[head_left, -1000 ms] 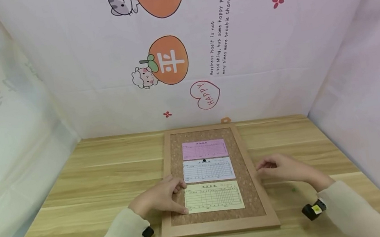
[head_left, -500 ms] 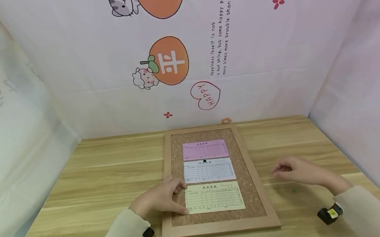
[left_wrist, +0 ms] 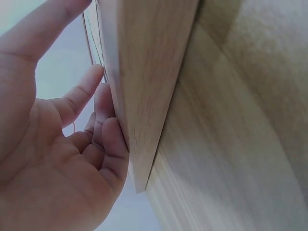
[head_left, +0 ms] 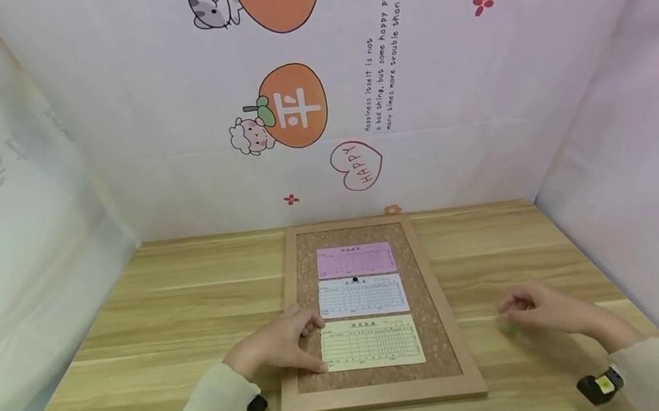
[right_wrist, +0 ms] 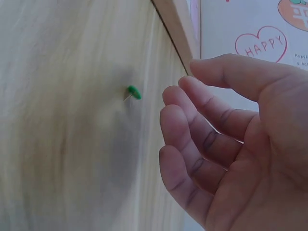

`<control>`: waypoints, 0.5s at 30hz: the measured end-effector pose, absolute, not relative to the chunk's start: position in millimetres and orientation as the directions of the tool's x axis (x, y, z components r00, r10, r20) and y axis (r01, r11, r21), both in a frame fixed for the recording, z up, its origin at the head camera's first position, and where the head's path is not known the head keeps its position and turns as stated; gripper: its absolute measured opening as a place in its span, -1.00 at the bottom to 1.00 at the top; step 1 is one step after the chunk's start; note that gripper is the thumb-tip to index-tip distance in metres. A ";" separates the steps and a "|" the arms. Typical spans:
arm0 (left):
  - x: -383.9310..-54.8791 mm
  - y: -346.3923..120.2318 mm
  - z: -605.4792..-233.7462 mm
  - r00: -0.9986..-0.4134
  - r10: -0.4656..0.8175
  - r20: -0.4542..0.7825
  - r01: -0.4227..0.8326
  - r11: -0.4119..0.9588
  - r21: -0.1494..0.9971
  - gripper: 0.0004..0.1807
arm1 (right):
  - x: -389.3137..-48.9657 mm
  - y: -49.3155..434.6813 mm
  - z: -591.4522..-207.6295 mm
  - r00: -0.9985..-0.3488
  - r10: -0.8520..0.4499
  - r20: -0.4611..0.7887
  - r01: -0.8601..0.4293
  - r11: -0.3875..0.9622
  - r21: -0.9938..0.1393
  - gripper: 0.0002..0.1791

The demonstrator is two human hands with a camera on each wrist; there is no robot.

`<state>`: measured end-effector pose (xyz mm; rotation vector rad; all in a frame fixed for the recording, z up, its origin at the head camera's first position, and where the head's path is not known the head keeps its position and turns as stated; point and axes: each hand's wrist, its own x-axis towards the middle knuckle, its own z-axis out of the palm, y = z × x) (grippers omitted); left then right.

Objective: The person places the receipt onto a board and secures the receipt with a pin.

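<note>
A wood-framed cork board [head_left: 389, 374] lies on the table with three printed slips in a column: pink [head_left: 354, 260], bluish-white [head_left: 362, 299] and yellow [head_left: 371, 346]. One black pushpin [head_left: 355, 279] sits near the top of the bluish-white slip. My left hand [head_left: 276, 343] rests over the board's left edge, its thumb at the yellow slip's lower left corner. To the right of the board, my right hand [head_left: 547, 310] hovers, fingers loosely bent and holding nothing. Just below its fingertips a green pushpin [right_wrist: 134, 92] lies on the table, its metal point visible in the right wrist view.
The wooden table [head_left: 178, 308] extends on both sides of the board. A white printed cloth [head_left: 449, 143] hangs behind it, with more cloth at the left and right. A black device [head_left: 599, 387] is strapped at the right wrist, another [head_left: 257, 407] at the left.
My right hand has moved away from the board's right edge, rightward and nearer to me, to the green pushpin. The left hand and the slips have stayed in place.
</note>
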<state>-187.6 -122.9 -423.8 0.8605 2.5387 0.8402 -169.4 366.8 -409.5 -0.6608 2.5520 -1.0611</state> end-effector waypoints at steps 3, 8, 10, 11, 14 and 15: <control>-187.3 -122.9 -424.7 -0.763 0.635 -0.124 0.435 0.646 0.627 -0.26 | -166.5 371.6 -414.0 -0.854 -0.510 -0.105 -0.279 0.619 -0.734 -0.78; -187.5 -122.9 -425.1 -0.762 0.636 -0.125 0.435 0.645 0.628 -0.26 | -162.7 377.2 -419.5 -0.866 -0.479 -0.143 -0.221 0.624 -0.749 -0.78; -187.3 -122.8 -425.0 -0.762 0.635 -0.124 0.435 0.645 0.628 -0.26 | -161.5 378.5 -421.4 -0.871 -0.465 -0.159 -0.201 0.632 -0.749 -0.79; -186.9 -122.8 -424.6 -0.763 0.635 -0.125 0.434 0.645 0.629 -0.26 | -161.0 378.8 -422.4 -0.871 -0.463 -0.163 -0.194 0.631 -0.751 -0.81; -186.8 -122.6 -424.4 -0.763 0.635 -0.124 0.435 0.645 0.628 -0.26 | -160.8 379.3 -427.5 -0.872 -0.458 -0.176 -0.180 0.632 -0.754 -0.83; -186.9 -122.4 -424.4 -0.762 0.635 -0.123 0.436 0.645 0.628 -0.26 | -160.9 379.4 -428.9 -0.873 -0.452 -0.182 -0.172 0.636 -0.752 -0.82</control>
